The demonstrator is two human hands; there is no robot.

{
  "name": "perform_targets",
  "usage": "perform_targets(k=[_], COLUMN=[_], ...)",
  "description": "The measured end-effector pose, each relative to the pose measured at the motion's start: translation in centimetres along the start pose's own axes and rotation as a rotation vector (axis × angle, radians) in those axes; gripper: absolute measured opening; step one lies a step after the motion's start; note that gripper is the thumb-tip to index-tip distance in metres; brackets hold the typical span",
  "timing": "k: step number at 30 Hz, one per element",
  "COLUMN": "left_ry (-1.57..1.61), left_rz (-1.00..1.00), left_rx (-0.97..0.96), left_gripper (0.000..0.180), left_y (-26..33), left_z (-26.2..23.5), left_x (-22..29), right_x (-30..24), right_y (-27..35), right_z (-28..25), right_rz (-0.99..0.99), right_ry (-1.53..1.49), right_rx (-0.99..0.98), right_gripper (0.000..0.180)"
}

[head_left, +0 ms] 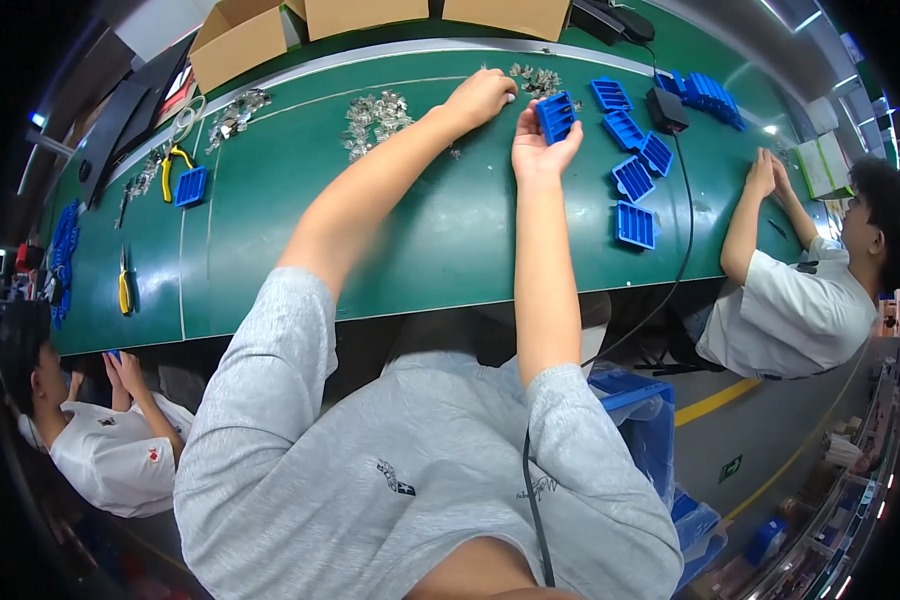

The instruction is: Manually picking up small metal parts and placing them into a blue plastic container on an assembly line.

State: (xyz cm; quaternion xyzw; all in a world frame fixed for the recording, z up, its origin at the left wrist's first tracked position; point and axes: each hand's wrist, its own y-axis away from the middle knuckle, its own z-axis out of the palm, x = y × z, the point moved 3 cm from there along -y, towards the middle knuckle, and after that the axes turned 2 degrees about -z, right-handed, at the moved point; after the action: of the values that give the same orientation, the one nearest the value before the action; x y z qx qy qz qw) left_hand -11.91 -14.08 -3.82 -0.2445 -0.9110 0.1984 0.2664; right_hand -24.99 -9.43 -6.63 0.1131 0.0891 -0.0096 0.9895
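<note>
In my right hand (545, 150) is a small blue slotted plastic tray (557, 118), tilted up, with the fingers and thumb round its sides. My left hand (482, 97) is just to the left of it, its fingers curled together low over the green bench. Whatever they pinch, if anything, is too small to make out. A heap of small shiny metal pieces (536, 80) lies just beyond both hands. To the left, behind my forearm, a bigger heap of the same metal pieces (375, 120) is spread out.
Several blue trays (632, 178) lie right of my hand, beside a black box (667, 110) with a cable. Yellow-handled pliers (168, 175), another blue tray (191, 187) and yellow-handled tweezers or pliers (125, 285) are left. Cardboard boxes (365, 18) line the back. Co-workers sit on both sides.
</note>
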Motion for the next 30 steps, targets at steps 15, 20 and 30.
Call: perform_targets(k=[15, 20, 30], left_ry=[1.388, 1.634, 1.248], left_rz=[-0.873, -1.003, -0.882], left_rx=[0.243, 0.298, 0.272], left_gripper=[0.028, 0.023, 0.025], left_y=[16.1, 18.7, 18.8], left_z=[-12.8, -11.9, -13.5], left_x=[-0.3, 0.4, 1.9], right_x=[9.1, 10.5, 10.2], right_y=[9.6, 11.2, 10.4], right_z=[4.5, 3.9, 3.4], right_rz=[0.21, -0.035, -0.009], right_ry=[0.685, 1.069, 0.987], right_rx=[-0.492, -0.674, -0.452], right_gripper=[0.031, 0.031, 0.028])
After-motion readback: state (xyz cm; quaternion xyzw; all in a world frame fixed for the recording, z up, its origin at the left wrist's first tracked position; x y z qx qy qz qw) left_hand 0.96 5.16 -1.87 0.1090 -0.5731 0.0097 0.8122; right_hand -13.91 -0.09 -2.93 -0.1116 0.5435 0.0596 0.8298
